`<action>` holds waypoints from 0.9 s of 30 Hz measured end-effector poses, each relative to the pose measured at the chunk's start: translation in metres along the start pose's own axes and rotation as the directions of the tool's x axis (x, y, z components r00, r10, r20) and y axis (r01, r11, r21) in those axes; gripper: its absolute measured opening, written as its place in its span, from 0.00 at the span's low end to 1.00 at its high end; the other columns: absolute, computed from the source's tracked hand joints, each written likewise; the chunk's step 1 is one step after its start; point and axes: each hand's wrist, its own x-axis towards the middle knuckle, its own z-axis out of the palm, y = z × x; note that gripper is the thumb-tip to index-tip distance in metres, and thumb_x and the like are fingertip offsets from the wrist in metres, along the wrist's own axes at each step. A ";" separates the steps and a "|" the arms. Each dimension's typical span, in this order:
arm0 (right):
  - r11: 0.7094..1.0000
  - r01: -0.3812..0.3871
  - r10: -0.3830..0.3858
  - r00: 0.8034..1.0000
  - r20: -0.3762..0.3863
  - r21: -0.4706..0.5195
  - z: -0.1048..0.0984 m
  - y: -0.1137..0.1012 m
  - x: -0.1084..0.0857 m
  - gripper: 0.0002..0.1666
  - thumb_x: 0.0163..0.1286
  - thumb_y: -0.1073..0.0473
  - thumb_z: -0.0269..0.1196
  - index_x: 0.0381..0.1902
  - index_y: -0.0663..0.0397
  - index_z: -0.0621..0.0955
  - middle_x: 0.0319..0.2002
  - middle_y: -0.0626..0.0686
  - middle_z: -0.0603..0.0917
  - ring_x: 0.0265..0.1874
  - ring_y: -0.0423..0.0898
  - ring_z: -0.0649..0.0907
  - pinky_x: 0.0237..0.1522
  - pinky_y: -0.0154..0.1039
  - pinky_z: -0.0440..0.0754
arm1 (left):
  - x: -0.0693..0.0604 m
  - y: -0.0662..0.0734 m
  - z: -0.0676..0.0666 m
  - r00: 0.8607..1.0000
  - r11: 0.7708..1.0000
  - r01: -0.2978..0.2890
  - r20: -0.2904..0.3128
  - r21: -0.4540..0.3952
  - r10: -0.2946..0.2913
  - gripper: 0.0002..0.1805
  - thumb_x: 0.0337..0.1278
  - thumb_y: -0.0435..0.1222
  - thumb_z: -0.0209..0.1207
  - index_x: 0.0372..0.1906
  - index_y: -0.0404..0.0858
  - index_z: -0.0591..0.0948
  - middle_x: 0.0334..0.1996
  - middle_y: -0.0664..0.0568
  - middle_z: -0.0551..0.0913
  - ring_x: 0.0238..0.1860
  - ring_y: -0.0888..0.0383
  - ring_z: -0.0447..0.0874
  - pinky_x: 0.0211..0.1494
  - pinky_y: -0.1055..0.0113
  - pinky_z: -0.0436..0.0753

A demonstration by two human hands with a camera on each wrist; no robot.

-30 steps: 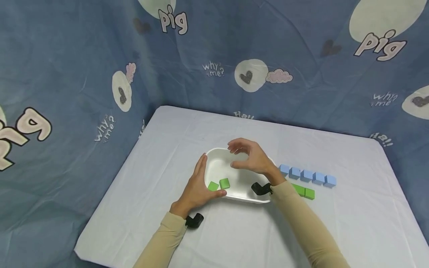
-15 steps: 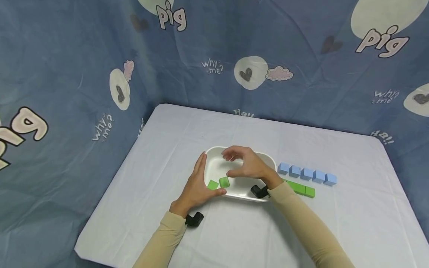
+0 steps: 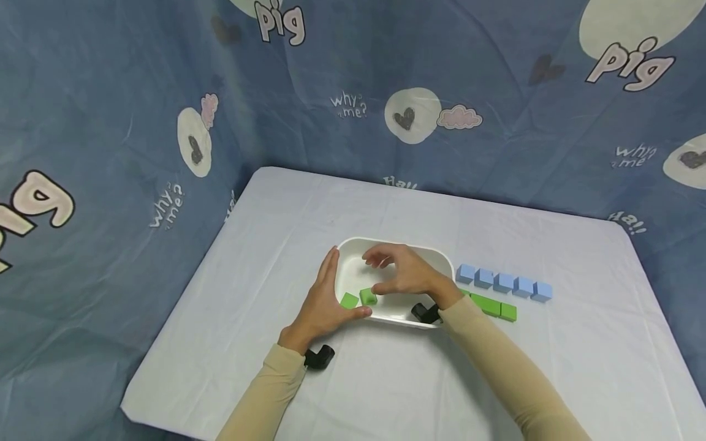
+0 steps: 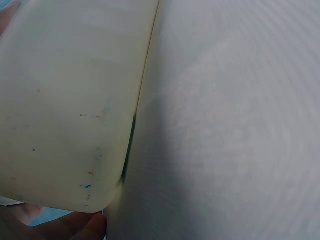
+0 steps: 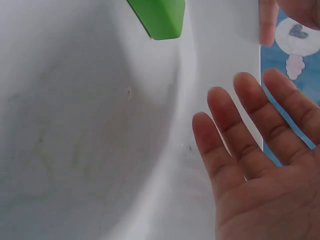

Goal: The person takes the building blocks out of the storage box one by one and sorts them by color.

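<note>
My left hand [image 3: 322, 309] grips the left end of a white plastic tub [image 3: 405, 244], thumb along the near rim and fingers along the left side. In the left wrist view, the tub's outer wall [image 4: 75, 105] fills the left half. Inside the tub's left end lie a green block [image 3: 349, 301] and a second green block [image 3: 368, 297]. Over the tub is my right hand [image 3: 408, 272], fingers slightly bent and holding nothing. Its thumb tip is close to the second block; contact cannot be told. The right wrist view shows that palm [image 5: 270, 205] with fingers spread, and a green block [image 5: 165, 20].
Right of the tub, several light blue blocks [image 3: 504, 282] form a row. In front of them is a row of green blocks [image 3: 491, 306], partly hidden by the right arm. Everything stands on a white-covered table [image 3: 298, 214], with patterned blue cloth [image 3: 309, 135] behind.
My right hand has moved left and lower over the tub, bringing its thumb nearer the second green block. The left hand stays on the tub. The head view has tilted slightly.
</note>
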 end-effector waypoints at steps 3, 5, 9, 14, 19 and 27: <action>0.999 0.001 0.000 1.000 0.029 -0.042 0.000 -0.001 0.000 0.36 0.48 0.60 0.80 0.56 0.64 0.81 0.47 0.57 0.85 0.46 0.53 0.83 0.51 0.47 0.82 | 0.001 0.000 0.000 1.000 1.000 0.001 -0.005 0.001 -0.001 0.77 0.34 0.59 0.80 0.83 0.41 0.41 0.82 0.55 0.40 0.77 0.45 0.54 0.72 0.43 0.64; 0.997 0.000 0.005 0.998 0.062 -0.079 0.001 -0.001 0.000 0.36 0.48 0.58 0.80 0.55 0.63 0.82 0.46 0.56 0.85 0.45 0.52 0.83 0.50 0.47 0.82 | 0.001 0.000 0.000 1.000 1.000 0.003 -0.007 0.000 -0.003 0.78 0.33 0.60 0.80 0.83 0.40 0.41 0.82 0.56 0.40 0.77 0.45 0.54 0.72 0.43 0.64; 0.991 -0.010 0.029 0.990 0.138 -0.134 0.004 -0.003 -0.001 0.35 0.48 0.57 0.80 0.54 0.62 0.83 0.45 0.53 0.86 0.45 0.50 0.83 0.51 0.46 0.81 | 0.000 0.001 0.000 1.000 1.000 0.002 -0.009 0.004 -0.002 0.78 0.33 0.61 0.79 0.83 0.40 0.41 0.82 0.56 0.40 0.77 0.44 0.55 0.72 0.43 0.65; 0.985 -0.026 0.062 0.976 0.209 -0.171 0.009 -0.004 0.001 0.33 0.46 0.57 0.82 0.51 0.58 0.84 0.45 0.49 0.86 0.47 0.45 0.83 0.54 0.39 0.80 | -0.001 0.000 0.000 1.000 1.000 0.008 -0.003 -0.004 -0.008 0.79 0.33 0.63 0.79 0.83 0.41 0.40 0.83 0.56 0.40 0.77 0.44 0.54 0.72 0.43 0.65; 0.980 -0.030 0.078 0.968 0.240 -0.197 0.012 -0.003 0.004 0.29 0.47 0.57 0.82 0.48 0.57 0.85 0.44 0.47 0.86 0.46 0.42 0.83 0.55 0.37 0.79 | 0.000 0.000 -0.001 1.000 1.000 -0.008 0.001 -0.005 0.008 0.78 0.34 0.62 0.79 0.83 0.39 0.40 0.83 0.51 0.40 0.77 0.43 0.54 0.71 0.42 0.65; 0.975 -0.013 0.069 0.967 0.247 -0.222 0.013 -0.002 0.007 0.28 0.48 0.55 0.82 0.47 0.56 0.85 0.42 0.46 0.86 0.45 0.41 0.83 0.53 0.36 0.79 | 0.001 -0.001 -0.001 1.000 1.000 -0.003 0.008 -0.001 0.003 0.78 0.35 0.61 0.79 0.83 0.40 0.40 0.83 0.51 0.40 0.77 0.43 0.53 0.71 0.42 0.65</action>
